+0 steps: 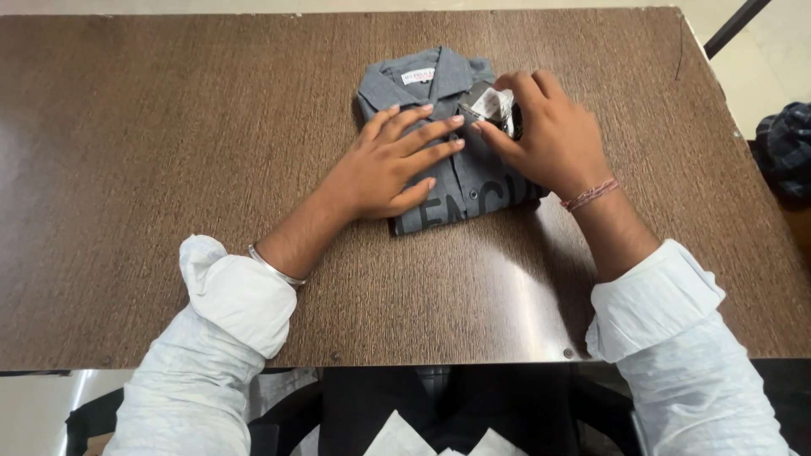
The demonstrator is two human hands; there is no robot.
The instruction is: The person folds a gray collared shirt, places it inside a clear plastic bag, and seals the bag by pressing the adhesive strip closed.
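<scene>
Folded grey shirt (456, 190) located at centre of brown wood-grain table (169, 127), toward the far edge, collar pointing away, dark lettering across the near panel. Left hand (393, 165) laid flat on the shirt's left half, fingers extended and spread, pressing the fabric; nothing grasped, palm down. Right hand (553, 135) positioned on the shirt's right shoulder area, fingers curled and pinched around a small tag bundle (492, 105), white and dark, just beside the collar. Thumb of right hand directed toward the left fingertips, nearly touching. Silver bangle (274, 268) worn on left wrist; red thread band (590, 194) worn on right wrist. White sleeves rolled back on both forearms. Dark checked cloth (786, 148) seen beyond the table's right edge, well apart from the shirt.
</scene>
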